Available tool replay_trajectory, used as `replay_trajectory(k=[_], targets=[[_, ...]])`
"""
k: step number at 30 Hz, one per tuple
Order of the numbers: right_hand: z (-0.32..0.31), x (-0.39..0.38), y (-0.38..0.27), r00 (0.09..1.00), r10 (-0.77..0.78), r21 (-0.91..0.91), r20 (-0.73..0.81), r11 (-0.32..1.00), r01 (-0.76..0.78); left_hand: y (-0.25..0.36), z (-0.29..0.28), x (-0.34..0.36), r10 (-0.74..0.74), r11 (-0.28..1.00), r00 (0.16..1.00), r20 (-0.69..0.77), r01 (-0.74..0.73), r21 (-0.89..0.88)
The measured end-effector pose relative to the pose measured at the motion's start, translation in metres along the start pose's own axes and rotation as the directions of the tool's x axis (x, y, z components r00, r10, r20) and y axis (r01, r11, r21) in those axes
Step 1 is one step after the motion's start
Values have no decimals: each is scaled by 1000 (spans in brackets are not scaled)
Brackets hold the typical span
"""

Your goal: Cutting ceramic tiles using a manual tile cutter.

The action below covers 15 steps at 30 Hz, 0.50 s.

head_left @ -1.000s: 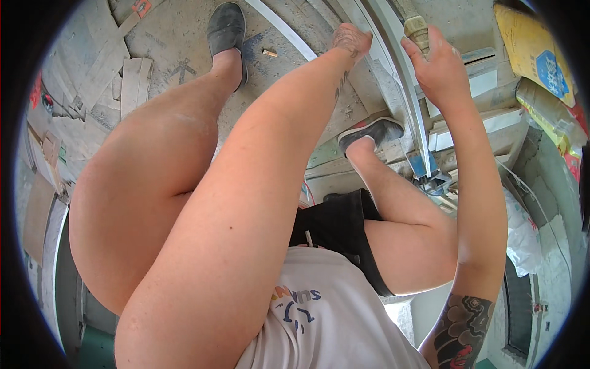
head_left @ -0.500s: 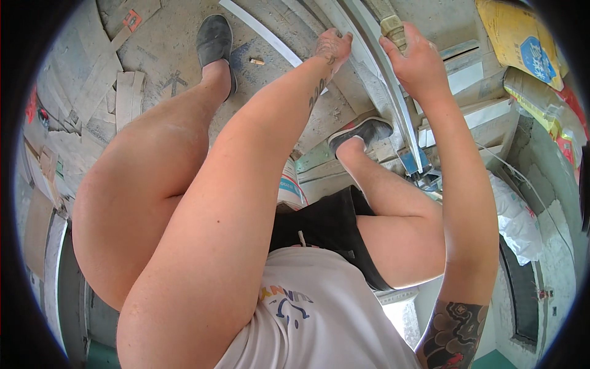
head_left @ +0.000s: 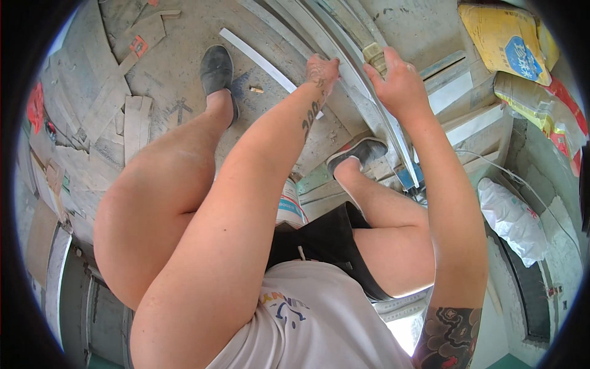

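Note:
Long, grey metal strips (head_left: 350, 67) run from the upper edge down toward a blue metal piece (head_left: 407, 178) near my right foot. My left hand (head_left: 322, 72) has its fingers curled on the edge of these strips, left of centre among them. My right hand (head_left: 398, 86) grips a ridged olive-beige tool (head_left: 375, 56), resting over the strips, its thumb toward them; the tool's far part is hard to make out. Between my legs stands a white bucket (head_left: 287, 209), partly hidden by my forearm and shorts.
Cardboard scraps (head_left: 138, 123), a white strip (head_left: 258, 58) and flat boards (head_left: 455, 126) lie on the dusty floor (head_left: 178, 61). A yellow sack (head_left: 491, 37), another sack (head_left: 522, 104) and a white bag (head_left: 510, 227) are at my right, beside a cable and a wall edge.
The view has shifted. Both hands appear farther left and lower in the picture, still holding on, and more floor and strips show at the top.

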State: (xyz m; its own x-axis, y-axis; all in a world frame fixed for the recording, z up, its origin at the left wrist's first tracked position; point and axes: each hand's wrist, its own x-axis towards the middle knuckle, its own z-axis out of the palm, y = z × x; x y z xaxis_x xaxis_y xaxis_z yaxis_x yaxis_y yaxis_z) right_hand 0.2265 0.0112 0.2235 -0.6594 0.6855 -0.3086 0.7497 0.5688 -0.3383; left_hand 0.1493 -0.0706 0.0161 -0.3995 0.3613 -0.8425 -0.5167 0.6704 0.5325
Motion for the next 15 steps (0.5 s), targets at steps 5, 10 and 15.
replay_trajectory(k=[5,10,15], targets=[[-4,1,-1,1000,0,46,1,999,0,11,12,0,13,993,1000,-13,-12,116],[-1,-2,-1,1000,8,-4,8,1000,-8,14,13,18,196,759,978,69,-195,621],[-3,7,-15,1000,3,31,25,1000,-3,-12,-17,21,175,903,983,58,-183,389]])
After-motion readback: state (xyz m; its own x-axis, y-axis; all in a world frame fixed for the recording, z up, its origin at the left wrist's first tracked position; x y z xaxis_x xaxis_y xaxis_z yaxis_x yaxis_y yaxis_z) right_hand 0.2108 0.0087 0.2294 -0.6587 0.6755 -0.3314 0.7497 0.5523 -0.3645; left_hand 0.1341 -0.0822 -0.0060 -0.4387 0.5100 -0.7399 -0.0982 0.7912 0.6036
